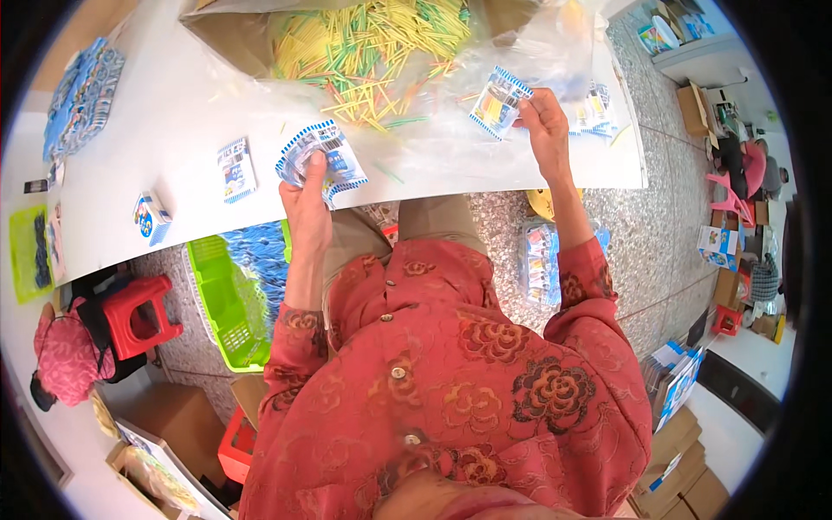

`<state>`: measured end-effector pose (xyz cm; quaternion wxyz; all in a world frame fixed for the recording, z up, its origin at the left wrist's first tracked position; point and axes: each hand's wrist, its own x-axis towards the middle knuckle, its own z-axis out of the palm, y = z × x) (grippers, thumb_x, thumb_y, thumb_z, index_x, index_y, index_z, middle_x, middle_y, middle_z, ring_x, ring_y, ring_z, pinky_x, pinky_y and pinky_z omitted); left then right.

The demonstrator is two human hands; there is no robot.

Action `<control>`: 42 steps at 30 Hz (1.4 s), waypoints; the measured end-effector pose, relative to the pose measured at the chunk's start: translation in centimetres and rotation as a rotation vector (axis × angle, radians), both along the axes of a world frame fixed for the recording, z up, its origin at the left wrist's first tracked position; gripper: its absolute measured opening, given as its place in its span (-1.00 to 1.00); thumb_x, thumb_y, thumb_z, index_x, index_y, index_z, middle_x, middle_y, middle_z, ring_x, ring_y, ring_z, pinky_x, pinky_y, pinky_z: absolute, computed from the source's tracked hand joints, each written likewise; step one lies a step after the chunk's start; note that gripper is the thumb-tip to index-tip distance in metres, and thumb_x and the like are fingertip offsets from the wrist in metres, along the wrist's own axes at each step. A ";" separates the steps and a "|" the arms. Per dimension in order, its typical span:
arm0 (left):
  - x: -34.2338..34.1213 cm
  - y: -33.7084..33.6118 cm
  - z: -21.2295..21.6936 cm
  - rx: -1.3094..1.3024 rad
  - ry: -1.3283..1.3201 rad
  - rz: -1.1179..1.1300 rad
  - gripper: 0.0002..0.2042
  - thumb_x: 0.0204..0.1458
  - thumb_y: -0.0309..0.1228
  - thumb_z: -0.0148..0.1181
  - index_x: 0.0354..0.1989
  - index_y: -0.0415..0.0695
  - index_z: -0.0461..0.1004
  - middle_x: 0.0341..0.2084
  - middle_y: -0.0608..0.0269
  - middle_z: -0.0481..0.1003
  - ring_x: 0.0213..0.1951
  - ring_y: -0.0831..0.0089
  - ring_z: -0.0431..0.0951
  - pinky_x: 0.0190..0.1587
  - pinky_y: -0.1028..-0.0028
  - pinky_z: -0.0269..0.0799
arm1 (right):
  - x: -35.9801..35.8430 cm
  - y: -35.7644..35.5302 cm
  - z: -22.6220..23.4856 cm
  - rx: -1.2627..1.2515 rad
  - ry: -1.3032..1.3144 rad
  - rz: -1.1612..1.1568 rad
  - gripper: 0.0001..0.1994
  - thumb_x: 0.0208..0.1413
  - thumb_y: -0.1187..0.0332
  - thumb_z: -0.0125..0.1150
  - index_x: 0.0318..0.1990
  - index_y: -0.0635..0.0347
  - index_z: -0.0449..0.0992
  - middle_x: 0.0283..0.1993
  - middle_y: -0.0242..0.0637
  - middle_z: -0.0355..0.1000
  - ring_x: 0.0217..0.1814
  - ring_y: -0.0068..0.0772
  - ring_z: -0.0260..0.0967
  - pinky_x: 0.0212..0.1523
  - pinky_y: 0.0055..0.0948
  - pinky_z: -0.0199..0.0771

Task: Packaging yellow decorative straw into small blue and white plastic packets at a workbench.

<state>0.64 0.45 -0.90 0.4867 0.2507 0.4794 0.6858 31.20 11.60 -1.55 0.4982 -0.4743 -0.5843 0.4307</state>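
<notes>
My left hand (306, 204) is closed on a few small blue-and-white packets (340, 170), held above the table's front edge with the thumb pressed on top. Farther right, my right hand (546, 130) pinches one packet (500, 102) with a clear window; something yellow shows inside it. Between and beyond the hands lies a large heap of thin yellow, green and reddish sticks (373, 52) on clear plastic, spilling toward me. More packets (596, 113) lie on the table just right of my right hand. A single packet (236, 170) rests left of my left hand.
A stack of blue packets (82, 104) stands at the white table's (173, 95) far left. Beneath its edge is a green basket (217, 303) of blue packets. Red stools (139, 316) and cardboard boxes (178, 425) stand at left. Other people (752, 165) sit at the sides.
</notes>
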 end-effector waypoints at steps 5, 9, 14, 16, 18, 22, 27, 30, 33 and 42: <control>-0.3 0.0 0.2 -0.002 0.018 -0.008 -0.83 0.07 -0.40 0.13 -0.22 -0.21 0.49 -0.31 0.36 0.51 -0.28 0.65 0.44 -0.19 0.58 0.34 | 1.5 1.6 -3.2 0.034 -0.251 0.012 -0.86 0.14 0.49 0.00 -0.15 0.23 0.35 -0.25 -0.36 0.44 -0.25 -0.58 0.37 -0.31 -0.59 0.42; -0.1 -0.4 0.7 -0.088 0.082 0.030 -0.80 0.06 -0.34 0.15 -0.24 -0.21 0.50 -0.36 0.38 0.51 -0.34 0.67 0.44 -0.25 0.57 0.36 | 0.4 1.5 -2.1 0.307 -0.574 -0.165 -0.75 0.08 0.51 0.06 -0.05 0.21 0.36 -0.09 -0.30 0.39 -0.19 -0.45 0.36 -0.28 -0.55 0.41; 1.3 -0.9 1.0 -0.137 0.094 -0.034 -0.79 0.08 -0.33 0.13 -0.24 -0.22 0.51 -0.41 0.38 0.52 -0.39 0.71 0.45 -0.29 0.60 0.39 | -3.4 0.0 6.9 0.420 -0.419 -0.001 -0.74 0.05 0.56 0.05 -0.06 0.21 0.37 -0.01 -0.26 0.34 -0.07 -0.41 0.30 -0.09 -0.45 0.34; 1.7 -1.1 1.1 -0.096 0.015 -0.056 -0.79 0.09 -0.33 0.11 -0.23 -0.23 0.51 -0.40 0.37 0.52 -0.38 0.71 0.45 -0.30 0.62 0.39 | -5.5 -0.8 10.4 0.450 -0.369 0.089 -0.78 0.05 0.54 0.06 -0.11 0.22 0.38 -0.01 -0.23 0.32 -0.12 -0.45 0.30 -0.05 -0.47 0.29; 1.6 -1.5 1.4 -0.049 0.043 -0.058 -0.78 0.10 -0.33 0.10 -0.22 -0.23 0.51 -0.39 0.38 0.53 -0.38 0.70 0.45 -0.31 0.61 0.39 | -7.0 -2.2 13.3 0.275 0.050 0.415 -0.84 0.07 0.40 0.10 -0.19 0.19 0.39 -0.05 -0.24 0.35 -0.16 -0.48 0.29 -0.03 -0.49 0.24; 1.6 -1.8 1.1 -0.055 0.032 -0.053 -0.79 0.09 -0.34 0.11 -0.22 -0.21 0.51 -0.39 0.41 0.52 -0.37 0.71 0.44 -0.30 0.62 0.37 | -10.9 -3.5 19.5 0.417 0.757 1.111 -0.79 0.05 0.22 0.12 -0.51 0.10 0.46 -0.45 -0.31 0.44 -0.41 -0.53 0.31 -0.09 -0.50 0.25; 0.7 -2.0 -0.4 -0.126 0.044 -0.011 -0.81 0.06 -0.39 0.14 -0.19 -0.19 0.48 -0.34 0.39 0.51 -0.32 0.66 0.46 -0.25 0.58 0.37 | -13.2 -5.5 25.7 0.413 1.286 1.563 -0.80 -0.09 0.40 0.16 -0.71 0.14 0.44 -0.71 -0.36 0.39 -0.63 -0.51 0.31 -0.32 -0.55 0.31; 0.5 -2.2 0.1 -0.077 -0.020 -0.042 -0.85 0.06 -0.45 0.12 -0.20 -0.18 0.47 -0.31 0.37 0.51 -0.30 0.62 0.47 -0.22 0.55 0.38 | -12.2 -5.1 25.9 0.414 1.158 1.466 -0.81 -0.09 0.40 0.16 -0.70 0.14 0.44 -0.70 -0.36 0.39 -0.62 -0.51 0.31 -0.32 -0.55 0.31; 0.4 -2.5 -0.3 -0.058 -0.019 -0.058 -0.84 0.07 -0.47 0.10 -0.17 -0.18 0.46 -0.30 0.36 0.51 -0.27 0.62 0.47 -0.17 0.56 0.37 | -8.1 -5.9 25.4 0.421 1.055 1.388 -0.82 -0.09 0.40 0.16 -0.68 0.15 0.44 -0.68 -0.35 0.39 -0.61 -0.50 0.31 -0.32 -0.54 0.32; 0.3 -2.8 -0.1 -0.044 -0.027 -0.062 -0.83 0.08 -0.45 0.10 -0.16 -0.16 0.45 -0.28 0.38 0.50 -0.25 0.63 0.46 -0.17 0.57 0.37 | -8.0 -6.9 23.7 0.455 0.868 1.217 -0.85 -0.08 0.39 0.16 -0.63 0.17 0.44 -0.63 -0.35 0.39 -0.57 -0.49 0.31 -0.32 -0.52 0.33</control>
